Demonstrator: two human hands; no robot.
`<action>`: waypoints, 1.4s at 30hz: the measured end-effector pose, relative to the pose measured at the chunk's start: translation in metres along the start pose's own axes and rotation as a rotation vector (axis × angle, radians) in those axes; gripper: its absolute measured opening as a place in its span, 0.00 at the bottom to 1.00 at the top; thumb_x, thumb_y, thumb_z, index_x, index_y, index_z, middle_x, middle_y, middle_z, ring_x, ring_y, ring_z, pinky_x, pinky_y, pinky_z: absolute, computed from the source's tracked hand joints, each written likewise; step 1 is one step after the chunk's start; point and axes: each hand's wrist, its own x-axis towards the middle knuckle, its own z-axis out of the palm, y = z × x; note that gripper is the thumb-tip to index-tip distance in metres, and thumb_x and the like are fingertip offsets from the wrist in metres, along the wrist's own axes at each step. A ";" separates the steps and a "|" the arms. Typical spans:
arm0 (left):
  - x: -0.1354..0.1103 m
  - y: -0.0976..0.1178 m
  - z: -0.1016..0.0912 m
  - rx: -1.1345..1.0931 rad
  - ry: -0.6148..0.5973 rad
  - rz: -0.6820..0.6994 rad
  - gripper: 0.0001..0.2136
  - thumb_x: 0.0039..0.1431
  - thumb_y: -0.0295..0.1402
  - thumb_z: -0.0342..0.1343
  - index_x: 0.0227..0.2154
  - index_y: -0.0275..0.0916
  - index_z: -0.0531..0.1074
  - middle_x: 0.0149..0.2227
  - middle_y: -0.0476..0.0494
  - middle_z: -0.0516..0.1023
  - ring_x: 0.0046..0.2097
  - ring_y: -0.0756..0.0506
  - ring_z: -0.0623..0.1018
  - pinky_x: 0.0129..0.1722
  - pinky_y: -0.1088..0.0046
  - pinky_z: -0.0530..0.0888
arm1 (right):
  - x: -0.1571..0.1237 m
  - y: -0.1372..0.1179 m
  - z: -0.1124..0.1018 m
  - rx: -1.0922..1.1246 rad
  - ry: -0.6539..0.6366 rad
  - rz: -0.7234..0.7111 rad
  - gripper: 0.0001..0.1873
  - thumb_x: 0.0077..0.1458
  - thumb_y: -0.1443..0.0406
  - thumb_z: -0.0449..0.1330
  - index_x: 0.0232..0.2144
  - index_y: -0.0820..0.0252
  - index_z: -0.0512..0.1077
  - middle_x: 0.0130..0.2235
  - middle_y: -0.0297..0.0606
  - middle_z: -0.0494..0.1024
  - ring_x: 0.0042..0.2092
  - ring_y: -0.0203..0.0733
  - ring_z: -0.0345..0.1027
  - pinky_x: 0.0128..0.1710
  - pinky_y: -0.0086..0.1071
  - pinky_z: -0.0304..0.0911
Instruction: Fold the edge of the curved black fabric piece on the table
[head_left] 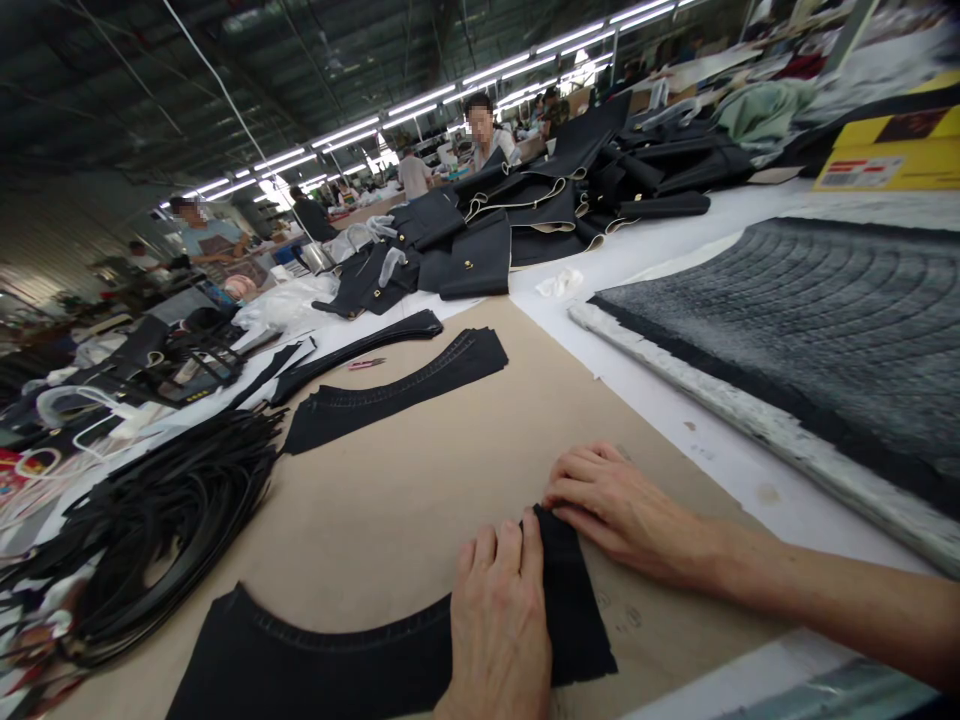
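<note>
Left hand lies flat, fingers together and extended, palm down on the curved black fabric panel with a stitched inner edge, at about 6 o'clock in the view. It presses the cloth and does not close around it. Right hand comes in from 4 o'clock, fingers loosely extended and spread, fingertips touching the panel's upper right corner; nothing is pinched that I can see, contact only.

The panel lies on a tan cardboard sheet, its arc running from the hands toward 8 o'clock.

Judgement on doing the smoothing well: keep the left palm as the anchor, let the right fingertips stroke outward toward the corner so no ripple gets trapped, and keep the stitched edge lying on its natural curve rather than pulled straight.

Surface: a long white worktable. At 12 o'clock on the cardboard, a stack of similar curved black panels. At 9 o'clock, a heap of black straps and cords. At 2 o'clock, a thick dark grey quilted mat with a pale edge. Farther at 1 o'clock, piled black flap-fronted bag pieces with light trim.

Room: a large workshop hall, rows of strip lights under a dark roof, other people at tables around 11 o'clock.
</note>
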 end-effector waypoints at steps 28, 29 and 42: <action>-0.039 -0.009 0.005 -0.229 0.067 -0.082 0.24 0.55 0.16 0.41 0.54 0.29 0.66 0.46 0.37 0.69 0.45 0.38 0.69 0.46 0.60 0.69 | -0.002 0.007 0.002 0.162 0.095 0.005 0.20 0.63 0.74 0.41 0.46 0.57 0.70 0.44 0.41 0.68 0.46 0.44 0.63 0.47 0.37 0.58; -0.039 -0.009 0.004 -0.209 0.062 -0.076 0.24 0.53 0.15 0.42 0.54 0.29 0.66 0.45 0.37 0.69 0.44 0.38 0.69 0.46 0.60 0.70 | -0.001 0.005 0.002 0.144 0.087 -0.023 0.21 0.61 0.75 0.41 0.47 0.57 0.69 0.44 0.41 0.68 0.46 0.44 0.63 0.46 0.37 0.58; -0.032 0.004 -0.003 -0.190 0.072 -0.124 0.24 0.53 0.17 0.49 0.55 0.29 0.65 0.42 0.39 0.71 0.41 0.39 0.70 0.42 0.62 0.73 | -0.015 -0.007 0.022 -0.325 -0.031 -0.266 0.27 0.56 0.76 0.44 0.55 0.58 0.65 0.51 0.40 0.70 0.49 0.48 0.63 0.52 0.47 0.52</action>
